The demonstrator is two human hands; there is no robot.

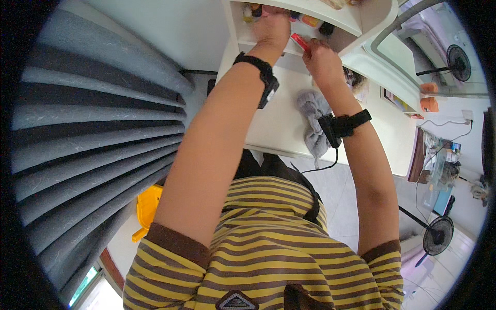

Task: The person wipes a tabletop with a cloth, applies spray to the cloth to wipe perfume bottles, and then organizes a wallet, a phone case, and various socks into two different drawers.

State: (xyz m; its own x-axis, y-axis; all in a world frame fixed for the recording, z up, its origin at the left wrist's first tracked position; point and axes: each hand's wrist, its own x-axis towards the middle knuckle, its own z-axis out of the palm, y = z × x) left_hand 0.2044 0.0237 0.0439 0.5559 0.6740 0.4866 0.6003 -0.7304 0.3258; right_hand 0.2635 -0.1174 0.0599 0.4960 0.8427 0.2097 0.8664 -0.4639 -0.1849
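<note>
My left hand (274,27) reaches into the open compartment of a white shelf unit (341,40), among several small bottles and containers. Its fingers are mostly hidden behind the back of the hand, so any object in them does not show clearly. Close by on the right, my right hand (324,61) is closed on a slim red object (300,41) at the compartment's front edge; its exact kind is unclear. Beside the left hand stand a yellowish bottle (247,13), a white and orange container (311,20) and a dark-capped item (326,28).
Under the shelf is a white tabletop (276,111) with a crumpled grey cloth (313,124) near my right forearm. A black cable (330,166) hangs from my right wrist strap. Grey curtains (103,124) fill the left side. A mirror (439,36) stands at the right, reflecting a black fan.
</note>
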